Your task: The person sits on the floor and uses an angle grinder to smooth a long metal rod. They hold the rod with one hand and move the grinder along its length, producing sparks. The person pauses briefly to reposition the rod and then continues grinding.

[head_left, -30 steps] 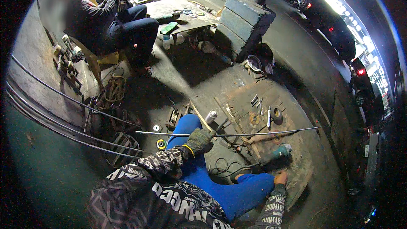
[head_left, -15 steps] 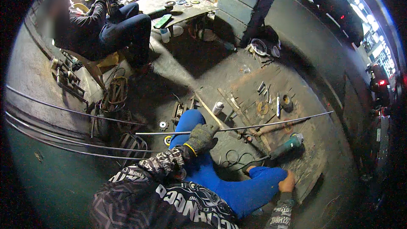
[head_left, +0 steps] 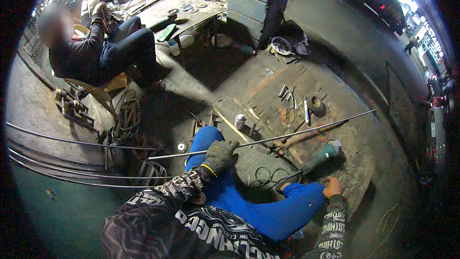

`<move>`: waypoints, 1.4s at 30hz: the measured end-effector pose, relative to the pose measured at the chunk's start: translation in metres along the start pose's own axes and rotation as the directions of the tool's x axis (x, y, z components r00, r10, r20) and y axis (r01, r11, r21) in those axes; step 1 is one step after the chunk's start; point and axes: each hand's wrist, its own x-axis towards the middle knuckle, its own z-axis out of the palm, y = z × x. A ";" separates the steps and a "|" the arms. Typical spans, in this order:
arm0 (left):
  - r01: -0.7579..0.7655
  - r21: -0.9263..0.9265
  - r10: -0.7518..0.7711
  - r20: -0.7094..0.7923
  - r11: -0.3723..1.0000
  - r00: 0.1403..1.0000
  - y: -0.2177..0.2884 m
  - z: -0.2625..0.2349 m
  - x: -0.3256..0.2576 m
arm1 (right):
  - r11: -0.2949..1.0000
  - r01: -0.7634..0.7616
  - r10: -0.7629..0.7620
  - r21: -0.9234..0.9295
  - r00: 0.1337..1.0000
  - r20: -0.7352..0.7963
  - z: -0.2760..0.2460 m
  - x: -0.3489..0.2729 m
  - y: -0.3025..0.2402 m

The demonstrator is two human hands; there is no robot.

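Note:
A long thin metal rod point(head_left: 268, 139) slants across in front of me, its right end higher. My left hand point(head_left: 220, 157), in a grey knitted work glove with a yellow cuff edge, is closed around the rod above my left knee. My bare right hand point(head_left: 332, 188) is beside my right knee, its fingers loosely bent and partly apart, with nothing seen in them. Just above that hand, a green angle grinder point(head_left: 326, 156) lies on a worn wooden board point(head_left: 357, 172), its cord looping to the left. Under the rod lies a hammer-like tool with a wooden handle point(head_left: 311, 135).
On the board are an abrasive disc point(head_left: 287, 115), a marker point(head_left: 306, 109) and a tape roll point(head_left: 316, 104). A spray can point(head_left: 240, 121) stands nearer me. More rods point(head_left: 86, 169) extend at left. Another person point(head_left: 81, 60) sits by a low table point(head_left: 201, 18); a block pillar point(head_left: 254, 7) stands beyond.
My right hand has moved up from the top of my right knee toward the grinder. The rod's right end has tilted up, still in my left hand. The view has shifted slightly.

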 end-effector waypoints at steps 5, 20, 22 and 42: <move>-0.010 -0.033 0.008 -0.049 0.999 0.999 -0.004 0.010 0.001 | 0.992 0.125 -0.127 -0.023 0.966 -0.224 0.029 0.034 0.024; -0.071 -0.029 0.068 -0.096 0.997 0.993 -0.003 0.006 0.001 | 0.988 0.006 0.063 0.154 0.896 -0.440 0.032 -0.058 -0.061; -0.037 -0.037 0.035 -0.048 0.999 0.998 -0.002 0.006 0.002 | 0.981 0.034 0.044 0.191 0.920 -0.388 0.021 -0.077 -0.069; -0.044 -0.038 0.038 -0.140 0.998 0.989 -0.007 -0.005 -0.002 | 0.994 0.030 -0.011 0.103 0.984 -0.179 -0.028 -0.010 -0.044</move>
